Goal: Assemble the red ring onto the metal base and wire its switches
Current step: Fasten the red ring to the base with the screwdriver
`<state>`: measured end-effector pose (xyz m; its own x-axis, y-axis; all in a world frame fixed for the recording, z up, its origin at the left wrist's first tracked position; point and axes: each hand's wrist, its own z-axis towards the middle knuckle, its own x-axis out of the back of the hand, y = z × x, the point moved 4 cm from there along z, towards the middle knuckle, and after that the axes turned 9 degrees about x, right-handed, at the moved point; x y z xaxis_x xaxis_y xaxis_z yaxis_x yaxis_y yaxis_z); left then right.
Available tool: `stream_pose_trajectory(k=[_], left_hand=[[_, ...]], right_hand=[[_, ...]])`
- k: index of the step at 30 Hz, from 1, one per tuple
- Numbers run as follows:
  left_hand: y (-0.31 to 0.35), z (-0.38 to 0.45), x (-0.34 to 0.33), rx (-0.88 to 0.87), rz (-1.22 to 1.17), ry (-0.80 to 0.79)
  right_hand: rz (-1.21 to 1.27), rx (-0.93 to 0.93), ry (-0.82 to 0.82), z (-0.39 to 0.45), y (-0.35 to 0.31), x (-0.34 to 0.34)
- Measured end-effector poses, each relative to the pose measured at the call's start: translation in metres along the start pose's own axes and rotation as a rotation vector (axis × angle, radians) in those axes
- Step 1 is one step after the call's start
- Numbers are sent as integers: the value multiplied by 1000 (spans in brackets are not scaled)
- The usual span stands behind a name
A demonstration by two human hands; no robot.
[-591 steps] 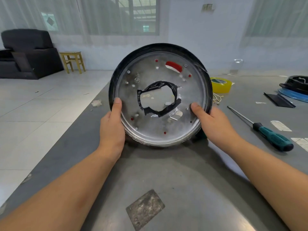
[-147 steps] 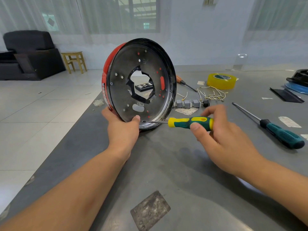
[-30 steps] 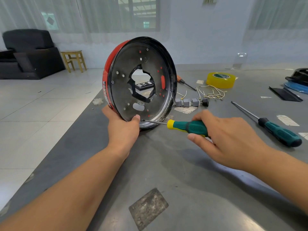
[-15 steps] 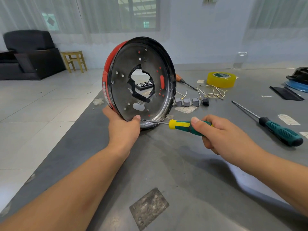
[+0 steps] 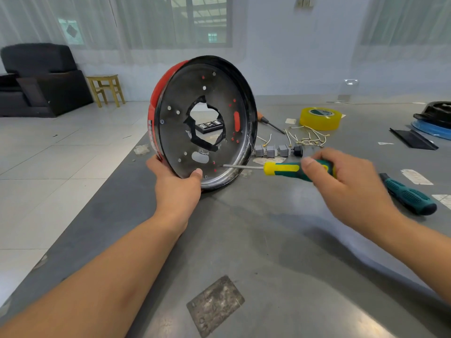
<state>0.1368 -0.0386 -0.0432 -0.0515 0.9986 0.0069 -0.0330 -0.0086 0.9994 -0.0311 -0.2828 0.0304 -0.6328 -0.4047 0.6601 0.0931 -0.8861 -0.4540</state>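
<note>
The round metal base (image 5: 214, 93) stands on edge on the grey table, its underside facing me, with a jagged taped hole in the middle. The red ring (image 5: 156, 98) shows behind its left rim. My left hand (image 5: 174, 184) grips the lower left rim, thumb on the plate. My right hand (image 5: 346, 186) holds the handle of a yellow-green screwdriver (image 5: 284, 169), whose tip sits against a hole low on the base. Three grey switches (image 5: 271, 151) and loose wires (image 5: 307, 139) lie behind the base.
A second green screwdriver (image 5: 407, 193) lies to the right. Yellow tape roll (image 5: 319, 118), an orange-handled screwdriver (image 5: 266, 120), a black strip (image 5: 412, 140) and a black-and-blue part (image 5: 434, 118) sit at the back. The table's left edge runs near my left arm.
My right hand has shifted its grip on the screwdriver handle, turning it; the tip has moved slightly right to a hole low on the base. The base and left hand have stayed put.
</note>
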Motion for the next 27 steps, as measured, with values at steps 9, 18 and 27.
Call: stream_pose_trajectory(k=[9, 18, 27], left_hand=[[-3, 2, -1, -5, 20, -2], [-4, 4, -1, -2, 30, 12], [-4, 4, -1, -33, 3, -16]], right_hand=[[-661, 41, 271, 14, 56, 46], [-952, -258, -207, 17, 84, 36], [-993, -384, -466, 12, 84, 28]])
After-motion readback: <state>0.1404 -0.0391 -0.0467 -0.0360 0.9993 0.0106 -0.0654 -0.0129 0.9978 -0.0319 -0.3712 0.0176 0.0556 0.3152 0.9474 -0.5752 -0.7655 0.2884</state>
